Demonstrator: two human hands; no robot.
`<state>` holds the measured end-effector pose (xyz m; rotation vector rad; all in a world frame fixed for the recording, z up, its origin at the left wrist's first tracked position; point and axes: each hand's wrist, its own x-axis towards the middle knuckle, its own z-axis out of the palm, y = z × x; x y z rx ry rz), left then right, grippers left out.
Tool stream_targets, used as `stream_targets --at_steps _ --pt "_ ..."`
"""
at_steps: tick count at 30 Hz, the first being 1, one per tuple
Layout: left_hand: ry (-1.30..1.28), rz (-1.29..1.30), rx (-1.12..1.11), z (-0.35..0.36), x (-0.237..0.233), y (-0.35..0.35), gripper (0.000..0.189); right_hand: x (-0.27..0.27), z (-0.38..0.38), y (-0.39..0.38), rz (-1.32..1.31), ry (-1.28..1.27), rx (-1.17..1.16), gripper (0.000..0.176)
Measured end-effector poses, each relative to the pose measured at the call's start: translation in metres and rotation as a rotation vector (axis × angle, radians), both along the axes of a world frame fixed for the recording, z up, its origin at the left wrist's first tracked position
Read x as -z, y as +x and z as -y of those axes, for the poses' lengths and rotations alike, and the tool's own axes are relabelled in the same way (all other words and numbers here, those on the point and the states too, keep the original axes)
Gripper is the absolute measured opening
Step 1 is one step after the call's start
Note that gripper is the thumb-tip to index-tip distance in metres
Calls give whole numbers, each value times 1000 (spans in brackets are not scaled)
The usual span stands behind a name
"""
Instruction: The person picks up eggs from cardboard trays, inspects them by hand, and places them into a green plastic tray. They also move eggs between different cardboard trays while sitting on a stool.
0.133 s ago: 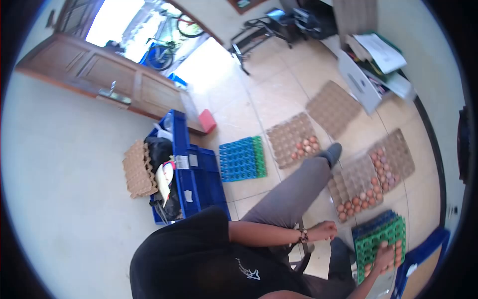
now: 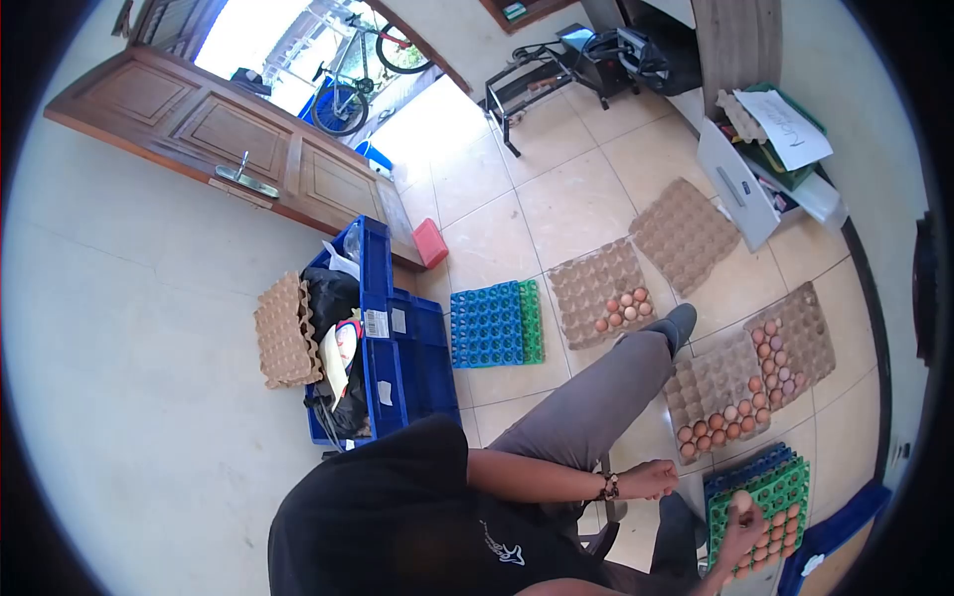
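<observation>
My right hand (image 2: 740,528) pinches an egg (image 2: 741,501) above the green plastic tray (image 2: 785,486). That tray lies over a dark blue one, and several eggs (image 2: 777,533) fill part of it beside my fingers. My left hand (image 2: 651,480), with a bracelet at the wrist, is curled closed near my knees, and the inside of its fingers is hidden. Beyond the green tray, a cardboard tray (image 2: 701,389) holds rows of brown eggs. It adjoins another cardboard tray (image 2: 807,333), also with eggs.
Farther off lie a cardboard tray (image 2: 586,283) with several eggs, a cardboard tray without eggs (image 2: 686,235) and blue and green trays (image 2: 487,326). Blue crates (image 2: 397,348) stand left of my leg. A blue-edged object (image 2: 845,526) is beside the green tray. An open drawer (image 2: 740,189) juts out.
The whole view has shifted slightly. My right hand has moved from among the eggs toward the left of the green tray, and an egg now shows at its fingertips.
</observation>
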<state>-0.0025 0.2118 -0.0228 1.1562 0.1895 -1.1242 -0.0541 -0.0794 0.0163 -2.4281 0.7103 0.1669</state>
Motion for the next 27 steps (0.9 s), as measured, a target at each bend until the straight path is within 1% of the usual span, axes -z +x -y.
stream_targets --at_steps 2,3,4,5,6,9,10,13,16,19,22,25,26,27 --pt "155 -90 -78 -63 -26 -28 39 -25 -141 -11 80 398 -58 26" --pt "157 -95 -112 -65 -26 -23 44 -32 -169 -7 146 447 -127 28" --pt "106 -128 -60 -70 -22 -21 48 -31 -194 -11 231 531 -160 33" --pt "44 -162 -10 -71 -18 -19 52 -45 -212 -8 242 424 -282 37" --pt "-15 -193 40 -73 -18 -14 56 -49 -226 -6 235 403 -291 38" --pt "233 -41 128 -80 -30 -1 58 -44 -254 0 268 358 -260 40" --pt "197 35 -23 -73 -1 -18 58 -44 -259 0 283 346 -240 40" --pt "38 -172 -184 -71 -13 -14 54 -56 -275 6 367 361 -189 37" --pt "68 -164 -116 -81 -32 5 42 -44 -288 3 379 439 -71 40" --pt "217 471 -54 -72 17 -26 32 -27 -286 4 370 459 -71 45" --pt "334 655 -58 -81 -6 -16 37 -11 -298 10 392 632 83 40" --pt "463 798 4 -80 -9 -16 30 -3 -293 23 340 991 257 39" --pt "409 692 -11 -81 -13 -13 30 -3 -297 27 407 1068 400 39" --pt "328 673 -56 -80 -18 -13 31 -7 -299 26 408 983 393 39"
